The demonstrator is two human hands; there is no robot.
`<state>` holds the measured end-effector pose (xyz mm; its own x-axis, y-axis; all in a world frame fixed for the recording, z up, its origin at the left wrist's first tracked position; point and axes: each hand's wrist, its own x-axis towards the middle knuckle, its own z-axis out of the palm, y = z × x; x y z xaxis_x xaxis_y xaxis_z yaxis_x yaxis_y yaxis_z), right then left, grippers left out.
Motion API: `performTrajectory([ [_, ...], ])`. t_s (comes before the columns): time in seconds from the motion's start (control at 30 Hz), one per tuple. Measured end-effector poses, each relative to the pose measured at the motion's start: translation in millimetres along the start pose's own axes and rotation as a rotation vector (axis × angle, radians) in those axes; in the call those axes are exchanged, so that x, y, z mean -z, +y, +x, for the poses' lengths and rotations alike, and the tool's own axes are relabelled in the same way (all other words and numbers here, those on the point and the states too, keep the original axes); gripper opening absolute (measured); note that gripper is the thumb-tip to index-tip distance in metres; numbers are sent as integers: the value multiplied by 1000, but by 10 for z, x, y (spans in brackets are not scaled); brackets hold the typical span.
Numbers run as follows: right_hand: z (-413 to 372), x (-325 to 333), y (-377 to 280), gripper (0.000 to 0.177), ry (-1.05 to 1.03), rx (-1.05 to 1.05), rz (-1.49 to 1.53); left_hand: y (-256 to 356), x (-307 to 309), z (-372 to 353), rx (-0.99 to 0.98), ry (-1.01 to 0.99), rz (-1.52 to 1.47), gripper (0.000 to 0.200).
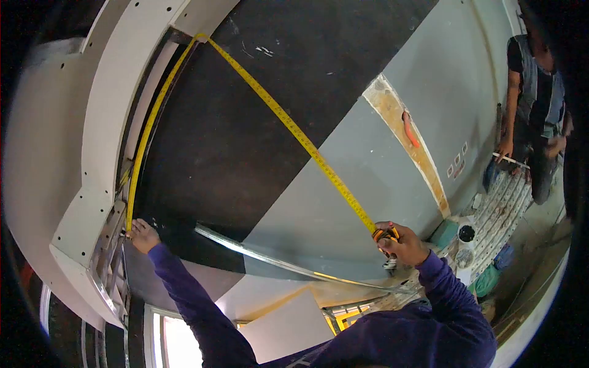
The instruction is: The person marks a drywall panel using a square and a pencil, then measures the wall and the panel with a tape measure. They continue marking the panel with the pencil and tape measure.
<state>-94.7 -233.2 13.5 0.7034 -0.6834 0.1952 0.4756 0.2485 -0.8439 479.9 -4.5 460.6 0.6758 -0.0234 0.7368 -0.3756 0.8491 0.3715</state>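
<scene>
My left hand [145, 236] pinches the end of a yellow tape measure blade [310, 150] at the edge of the metal ceiling frame [113, 230]. From there the blade runs along the frame's gap to the upper corner, folds sharply, and slants down across the wall to my right hand [406, 245]. My right hand is closed around the orange-and-black tape measure case [385, 234]. Something thin and orange, perhaps a pencil, shows by its fingers. Below the tape, a long silver metal profile [264, 253] slants from the dark wall area towards my body.
White perforated ceiling panels [104, 116] curve along the left. A tan recess in the wall holds an orange flexible pipe [410, 130]. Perforated metal planks [506, 205] with a white bucket [464, 254] lie lower right. Another person [534, 98] is at the far right.
</scene>
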Motion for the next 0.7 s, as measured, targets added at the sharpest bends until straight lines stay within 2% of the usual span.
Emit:
performTrajectory([
  [0.13, 31, 76, 264, 37, 54, 88, 3, -20, 100, 15, 18, -56, 128, 42],
  [0.2, 50, 210, 516, 42, 102, 151, 48, 55, -124, -318, 76, -19, 182, 38],
  [0.23, 34, 288, 611, 44, 147, 112, 14, 0, 299, -122, -258, -259, 703, 35],
  [0.3, 6, 514, 814, 48, 224, 45, -69, 44, 547, -331, -385, -334, 921, 29],
  [0.33, -35, 669, 994, 50, 189, 70, -66, 48, 179, -890, -216, -169, 595, 27],
  [0.37, -95, 801, 1329, 51, 202, 67, -118, 107, 179, -1218, -497, -387, 1075, 23],
  [0.4, -113, 992, 1614, 52, 151, 62, -213, 325, -182, -2065, -551, -295, 1623, 12],
  [0.47, -280, 1079, 1713, 55, 55, 105, -543, 180, 226, -2533, -374, -390, 1324, 8],
  [0.5, -330, 968, 1656, 56, -25, 91, -765, 179, 350, -2796, -519, -495, 1725, 11],
  [0.53, -379, 835, 1570, 57, -110, 96, -984, -17, 641, -3028, -5, -358, 1138, 18],
  [0.57, -345, 661, 1507, 57, -170, 15, -1068, -212, 927, -3262, 292, -12, 488, 25],
  [0.6, -313, 488, 1440, 58, -238, -61, -1153, -441, 1390, -3509, 269, -108, 590, 25],
  [0.63, -234, 356, 1535, 59, -318, -56, -1196, -333, 1227, -3903, 380, 2, 468, 20],
  [0.67, -158, 224, 1624, 61, -398, -47, -1235, -593, 1628, -4179, 473, 66, 295, 17],
  [0.7, -138, 53, 1644, 62, -468, 9, -1221, -613, 1630, -4484, 437, 16, 349, 17],
])
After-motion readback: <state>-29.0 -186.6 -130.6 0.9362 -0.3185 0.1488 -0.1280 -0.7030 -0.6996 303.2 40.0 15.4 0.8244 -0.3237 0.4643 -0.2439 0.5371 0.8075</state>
